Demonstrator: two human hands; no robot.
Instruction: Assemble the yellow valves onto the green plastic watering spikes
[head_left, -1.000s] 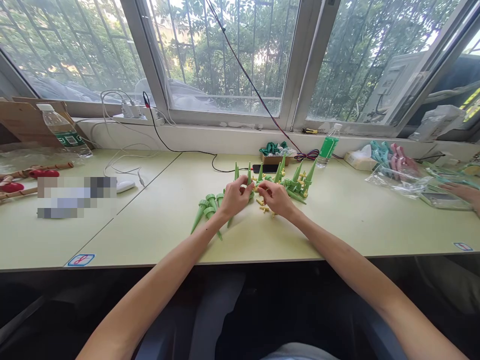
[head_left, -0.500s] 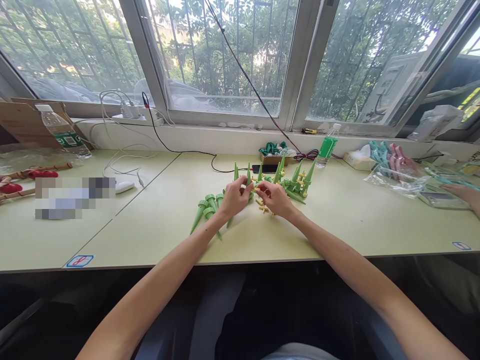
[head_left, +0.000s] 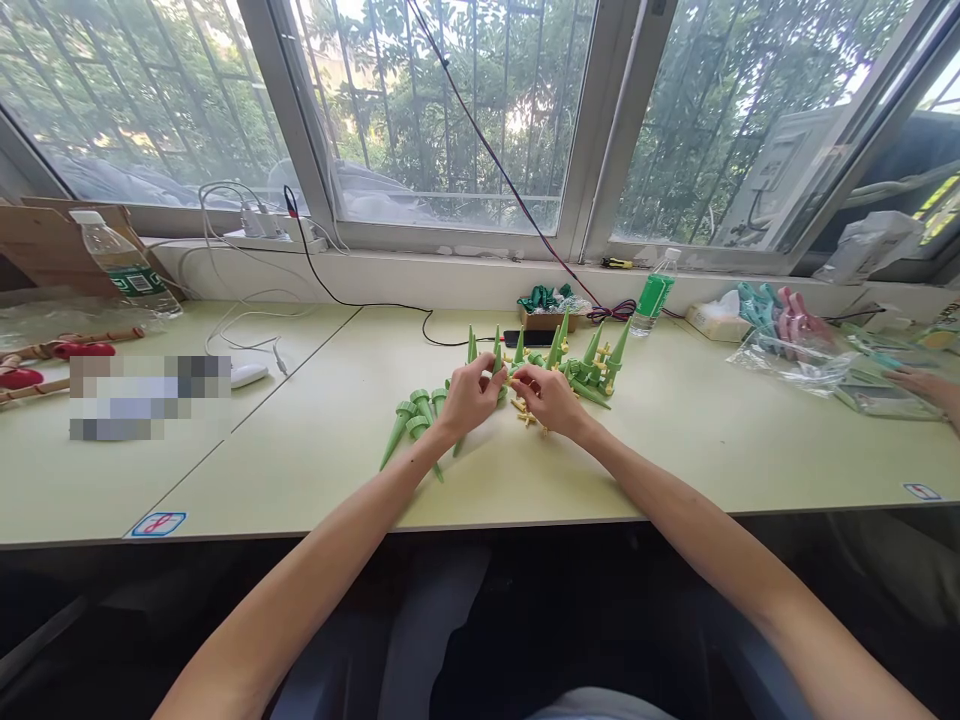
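Note:
My left hand (head_left: 472,398) is closed around a green plant watering spike (head_left: 497,342), whose pointed tip rises above the fingers. Against it, my right hand (head_left: 550,397) pinches a small yellow valve piece (head_left: 511,379); the fingers partly cover where the two meet. Loose yellow valve pieces (head_left: 523,412) lie on the table just under my right hand. Several green spikes with caps (head_left: 397,430) lie left of my left wrist. Beyond my right hand, more green spikes (head_left: 617,355) stand point up, some with yellow pieces fitted at the side.
Behind the spikes are a black phone (head_left: 527,338), a small cardboard box (head_left: 551,318) and a water bottle (head_left: 655,292). At the right, another person's hand (head_left: 926,385) is by plastic bags (head_left: 795,365). A white charger (head_left: 247,375) and cables lie left.
My two hands stay nearly in the same place, still together at the spike and yellow piece. At the far right, the other person's hand and the plastic packaging have shifted slightly.

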